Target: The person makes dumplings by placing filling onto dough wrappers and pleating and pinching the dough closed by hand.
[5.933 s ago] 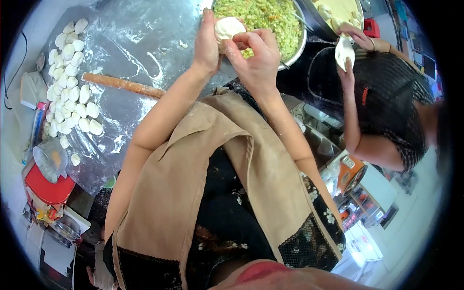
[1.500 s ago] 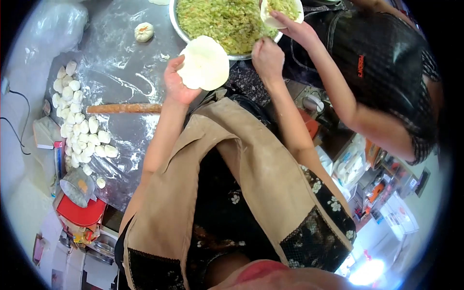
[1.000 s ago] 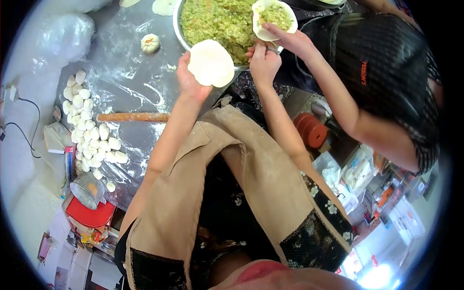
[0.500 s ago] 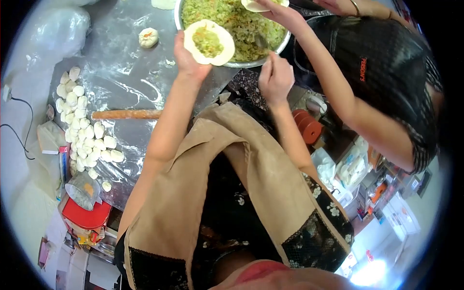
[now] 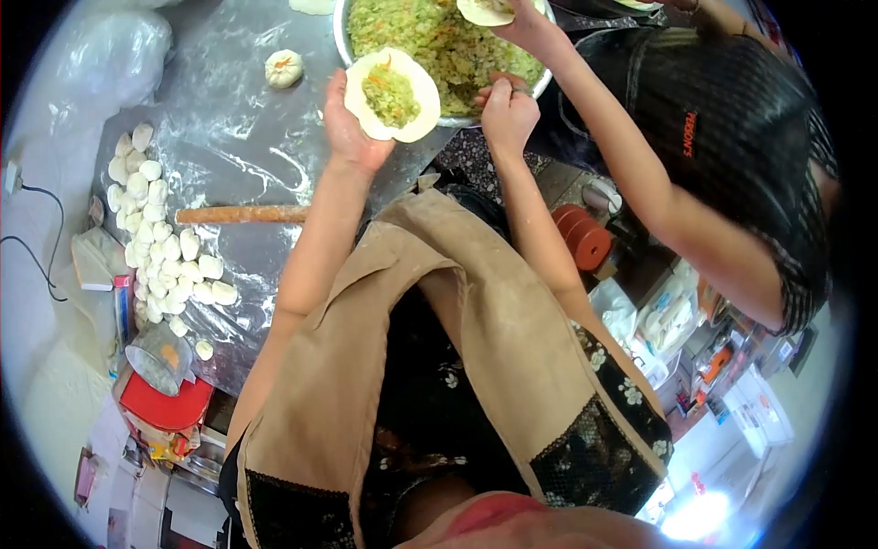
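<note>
White wrapper: spread flat on the left hand, just beside the bowl's near edge, with filling heaped on it. Thin dough under a damp load could sag and tear.
Green filling: sits close to the wrapper's far edge; wet bits smeared there would keep folded dough from sticking. One second ago the dough was bare.
Left palm: cupped beneath the wrapper, holding it from below, most fingers hidden. Tilting it could slide the heap off-centre.
Right hand: fingers curled closed at the bowl, most likely on a spoon; how firmly, I cannot tell. Half a second ago the spoon's head showed and the hand was farther back. Adding too much more would overload the wrapper.
Metal bowl: well stocked, shared by two people; crossing hands could knock each other.
Co-worker's hand: above the bowl, bearing a second wrapper; a bump could spill it. One second ago that wrapper sat lower, in fuller view.
Pleated bun: alone on the floury table, little changed.
Rolling pin: loose beside the dough pieces; a nudge might roll it into them.
</note>
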`<action>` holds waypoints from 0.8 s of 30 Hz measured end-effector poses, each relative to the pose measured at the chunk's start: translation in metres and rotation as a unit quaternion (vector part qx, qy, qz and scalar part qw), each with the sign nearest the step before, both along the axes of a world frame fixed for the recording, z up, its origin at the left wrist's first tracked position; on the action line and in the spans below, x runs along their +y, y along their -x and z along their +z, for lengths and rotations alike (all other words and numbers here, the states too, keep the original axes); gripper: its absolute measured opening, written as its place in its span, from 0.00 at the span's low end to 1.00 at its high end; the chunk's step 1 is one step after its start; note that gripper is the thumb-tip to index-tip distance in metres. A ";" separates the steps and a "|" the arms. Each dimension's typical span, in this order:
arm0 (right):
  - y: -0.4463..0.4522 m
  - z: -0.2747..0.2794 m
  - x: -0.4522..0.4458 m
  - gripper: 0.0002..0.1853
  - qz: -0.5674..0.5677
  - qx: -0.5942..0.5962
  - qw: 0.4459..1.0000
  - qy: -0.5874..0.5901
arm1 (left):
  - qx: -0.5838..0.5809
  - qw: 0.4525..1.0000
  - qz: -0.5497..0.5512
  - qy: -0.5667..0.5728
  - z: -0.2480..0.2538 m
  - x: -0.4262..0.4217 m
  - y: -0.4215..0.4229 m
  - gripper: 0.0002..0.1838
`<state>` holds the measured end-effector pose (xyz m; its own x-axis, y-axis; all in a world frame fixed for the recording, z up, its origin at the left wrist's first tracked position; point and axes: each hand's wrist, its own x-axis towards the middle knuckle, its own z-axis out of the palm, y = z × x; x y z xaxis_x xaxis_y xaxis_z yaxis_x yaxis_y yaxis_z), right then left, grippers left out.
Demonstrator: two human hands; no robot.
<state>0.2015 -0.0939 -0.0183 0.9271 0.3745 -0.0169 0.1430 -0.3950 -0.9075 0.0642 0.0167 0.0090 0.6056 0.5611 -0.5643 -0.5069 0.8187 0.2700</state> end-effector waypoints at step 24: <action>0.038 0.024 -0.010 0.16 0.210 -0.499 0.837 -0.077 | -0.048 0.998 -0.011 -0.038 0.018 0.012 -0.037 0.29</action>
